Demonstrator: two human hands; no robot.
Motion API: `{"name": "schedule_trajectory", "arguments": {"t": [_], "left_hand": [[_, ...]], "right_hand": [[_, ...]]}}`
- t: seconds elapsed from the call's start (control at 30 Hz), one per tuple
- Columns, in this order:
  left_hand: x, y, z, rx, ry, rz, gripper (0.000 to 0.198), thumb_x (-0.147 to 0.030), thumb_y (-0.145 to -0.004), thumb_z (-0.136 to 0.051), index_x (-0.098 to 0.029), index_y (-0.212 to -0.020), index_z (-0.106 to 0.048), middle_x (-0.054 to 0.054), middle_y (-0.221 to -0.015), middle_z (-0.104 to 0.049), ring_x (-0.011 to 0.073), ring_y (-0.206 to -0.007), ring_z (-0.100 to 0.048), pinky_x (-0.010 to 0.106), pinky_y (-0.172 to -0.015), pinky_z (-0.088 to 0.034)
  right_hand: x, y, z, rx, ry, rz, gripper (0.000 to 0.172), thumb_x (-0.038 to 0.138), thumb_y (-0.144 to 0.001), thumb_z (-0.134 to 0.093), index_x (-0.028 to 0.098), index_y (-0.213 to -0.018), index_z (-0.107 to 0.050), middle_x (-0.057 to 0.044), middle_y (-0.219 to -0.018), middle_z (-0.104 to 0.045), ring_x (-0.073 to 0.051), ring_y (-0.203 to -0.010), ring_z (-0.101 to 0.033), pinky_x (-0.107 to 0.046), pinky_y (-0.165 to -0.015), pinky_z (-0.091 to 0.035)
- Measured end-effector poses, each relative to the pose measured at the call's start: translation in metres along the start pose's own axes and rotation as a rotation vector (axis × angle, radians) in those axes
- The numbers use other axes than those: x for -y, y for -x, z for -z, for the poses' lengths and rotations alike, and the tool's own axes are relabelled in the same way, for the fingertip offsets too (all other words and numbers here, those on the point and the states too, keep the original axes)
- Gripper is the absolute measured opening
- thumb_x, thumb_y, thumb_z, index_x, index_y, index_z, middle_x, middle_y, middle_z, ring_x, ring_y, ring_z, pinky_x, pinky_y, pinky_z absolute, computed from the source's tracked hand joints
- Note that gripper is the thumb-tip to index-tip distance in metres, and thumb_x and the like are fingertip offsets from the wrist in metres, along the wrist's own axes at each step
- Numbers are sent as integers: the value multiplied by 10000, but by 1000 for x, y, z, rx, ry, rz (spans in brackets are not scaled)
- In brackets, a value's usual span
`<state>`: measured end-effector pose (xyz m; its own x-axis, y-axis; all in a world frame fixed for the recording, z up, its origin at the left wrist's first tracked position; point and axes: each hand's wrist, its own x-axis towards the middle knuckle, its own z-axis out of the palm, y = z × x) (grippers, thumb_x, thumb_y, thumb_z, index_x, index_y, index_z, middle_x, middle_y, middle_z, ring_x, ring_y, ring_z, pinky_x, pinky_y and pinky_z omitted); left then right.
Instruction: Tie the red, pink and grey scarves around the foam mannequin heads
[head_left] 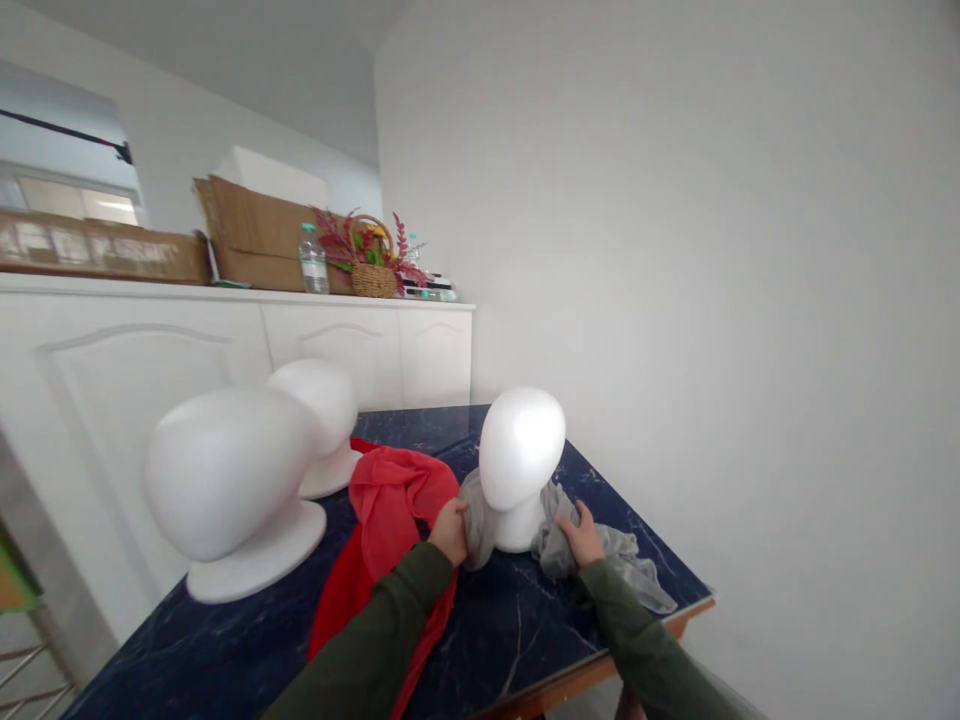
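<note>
A white mannequin head (521,450) stands upright on the dark blue marbled table (499,640). Around the back of its neck runs a sheer grey scarf (553,548), one part showing on each side. My left hand (450,532) is closed on the scarf at the left of the neck. On the other side, my right hand (581,535) grips the scarf, and its loose end trails over the table toward the right corner. A red scarf (397,490) lies bunched left of the head, partly beneath my left forearm.
Two more white mannequin heads, a near one (232,470) and a farther one (319,405), stand on the table's left. Behind them, a white cabinet (330,335) carries cardboard boxes (262,230), a water bottle (313,262) and a flower basket (373,278). A plain wall (712,300) borders the right side.
</note>
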<state>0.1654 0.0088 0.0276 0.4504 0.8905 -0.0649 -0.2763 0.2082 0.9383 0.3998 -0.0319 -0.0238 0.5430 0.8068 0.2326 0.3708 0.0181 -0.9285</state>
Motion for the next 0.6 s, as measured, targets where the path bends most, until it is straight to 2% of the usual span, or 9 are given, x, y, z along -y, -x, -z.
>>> {"name": "schedule_trajectory", "arguments": {"t": [0.07,0.1,0.2,0.27,0.37,0.47,0.53,0.6], "left_hand": [[12,5,-5,87,-64,-63,287,-249,-630,-375,-120,-751,-602,59,-574,-587,217,-662,-584,328,-648,-449],[18,7,-7,107,-93,-80,250,-215,-594,-396,-124,-704,-601,52,-550,-580,219,-655,-579,328,-647,-448],[30,11,-13,161,-184,-110,162,-104,-507,-446,-131,-579,-588,27,-490,-559,225,-655,-566,319,-668,-444],[32,15,-16,224,-256,-161,198,-51,-490,-458,-130,-591,-610,30,-565,-602,239,-774,-560,318,-785,-418],[27,21,-22,289,-415,-320,318,-36,-534,-447,-148,-752,-651,42,-836,-646,243,-1002,-485,323,-968,-285],[26,29,-29,312,-645,-513,440,-57,-599,-422,-186,-973,-614,55,-1112,-554,247,-1121,-395,339,-1024,-209],[30,36,-34,296,-717,-571,512,-64,-611,-422,-195,-1090,-549,67,-1213,-472,256,-1165,-344,355,-1037,-185],[35,42,-39,266,-762,-588,554,-68,-610,-434,-192,-1145,-502,81,-1225,-448,262,-1170,-332,384,-1032,-192]], "right_hand": [[6,21,-5,15,-2,31,646,375,-595,-548,113,-1171,-423,-140,-1175,-487,-235,-1052,-482,-339,-879,-373],[11,31,-8,30,3,63,579,339,-594,-548,136,-1129,-459,-110,-1135,-519,-221,-1028,-494,-324,-875,-374],[30,56,-22,65,66,163,254,258,-619,-499,186,-849,-578,-42,-899,-601,-209,-903,-530,-328,-839,-379],[41,66,-32,74,119,178,161,239,-644,-451,192,-729,-580,-36,-786,-600,-212,-837,-532,-342,-805,-382],[47,73,-42,100,74,150,219,256,-693,-388,195,-752,-590,-46,-794,-601,-216,-843,-527,-348,-797,-385],[47,75,-43,153,-88,127,301,343,-756,-363,205,-896,-591,-56,-954,-595,-207,-950,-510,-341,-856,-370],[50,76,-40,198,-124,133,344,401,-729,-450,214,-993,-567,-57,-1040,-574,-209,-1000,-494,-331,-885,-357],[56,77,-35,247,-52,112,401,412,-650,-564,205,-994,-573,-62,-1002,-592,-228,-960,-517,-337,-860,-373]]}}
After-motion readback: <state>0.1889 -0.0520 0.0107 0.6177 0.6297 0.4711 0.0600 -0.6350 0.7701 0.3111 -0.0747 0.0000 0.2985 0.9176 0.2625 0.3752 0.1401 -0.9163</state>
